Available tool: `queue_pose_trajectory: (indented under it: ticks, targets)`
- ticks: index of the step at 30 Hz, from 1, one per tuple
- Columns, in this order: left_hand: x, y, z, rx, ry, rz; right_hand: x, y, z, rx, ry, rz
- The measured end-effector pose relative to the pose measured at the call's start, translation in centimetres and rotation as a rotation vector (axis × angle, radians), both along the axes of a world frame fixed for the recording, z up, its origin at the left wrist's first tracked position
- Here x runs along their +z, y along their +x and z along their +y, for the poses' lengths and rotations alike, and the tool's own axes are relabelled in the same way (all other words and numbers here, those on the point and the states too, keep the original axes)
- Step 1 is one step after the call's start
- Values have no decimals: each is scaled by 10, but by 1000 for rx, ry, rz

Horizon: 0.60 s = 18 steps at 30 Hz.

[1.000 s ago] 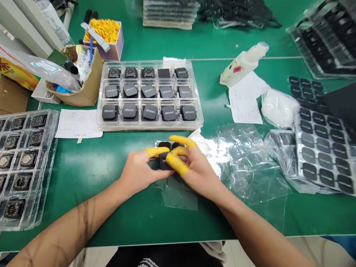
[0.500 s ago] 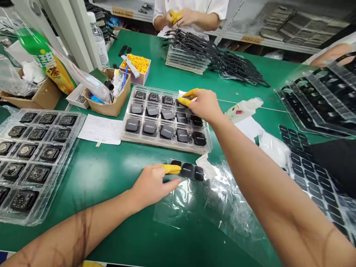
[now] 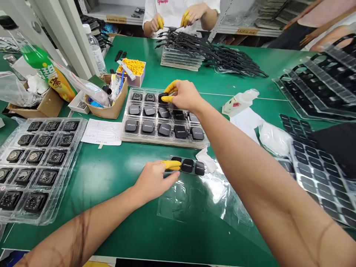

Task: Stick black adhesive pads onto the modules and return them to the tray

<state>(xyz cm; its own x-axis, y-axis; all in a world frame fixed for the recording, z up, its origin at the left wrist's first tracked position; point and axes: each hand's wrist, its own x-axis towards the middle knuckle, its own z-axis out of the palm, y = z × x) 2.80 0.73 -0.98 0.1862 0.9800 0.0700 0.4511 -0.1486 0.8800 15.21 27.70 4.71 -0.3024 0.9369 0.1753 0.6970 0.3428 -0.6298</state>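
My right hand [image 3: 183,95], with yellow finger cots on its fingertips, pinches a dark smartwatch body [image 3: 162,97] at the back row of the clear plastic tray [image 3: 164,142]. Nearer rows of this tray hold watch bodies with black square covers bearing light lettering, such as one black cover [image 3: 164,129]. My left hand [image 3: 155,178] lies at the left end of a clear strip of black square stickers [image 3: 187,165]. Its cotted fingers rest over the strip, partly hiding the leftmost square, and the thumb is just below. Transparent backing film [image 3: 175,204] spreads in front of that hand.
Left stands another tray of watch bodies [image 3: 44,141], beside a written paper [image 3: 101,131]. Behind are a carton of supplies [image 3: 107,109] and a box of yellow finger cots [image 3: 140,79]. A white bottle [image 3: 240,102] and sticker sheets [image 3: 319,178] lie right. Across the table, a co-worker's hands [image 3: 191,15] handle black straps.
My right hand has moved left along the tray's back row and now grips a watch body there. My left hand stays at the sticker strip. The co-worker's hands have moved apart.
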Motion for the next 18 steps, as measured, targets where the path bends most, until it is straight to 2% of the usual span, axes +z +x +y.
queue_pose_trajectory:
  ticks: [2, 5, 9, 11, 13, 15, 18]
  targets:
    - [2, 0, 1, -7, -45, -66, 7, 11, -22, -7, -31, 209]
    - [4, -1, 3, 10, -110, -186, 11, 37, -87, -46, -49, 441]
    - [4, 0, 6, 15, -248, -320, -8, 70, -196, -99, -251, 480]
    - [4, 1, 7, 16, -302, -369, -22, 78, -233, -64, -314, 467]
    - [3, 2, 8, 30, -330, -397, -32, 80, -249, 38, -329, 490]
    - [2, 2, 9, 50, -338, -398, -36, 77, -251, 113, -364, 571]
    - [0, 3, 9, 36, -294, -319, -40, 68, -246, -1, -490, 737]
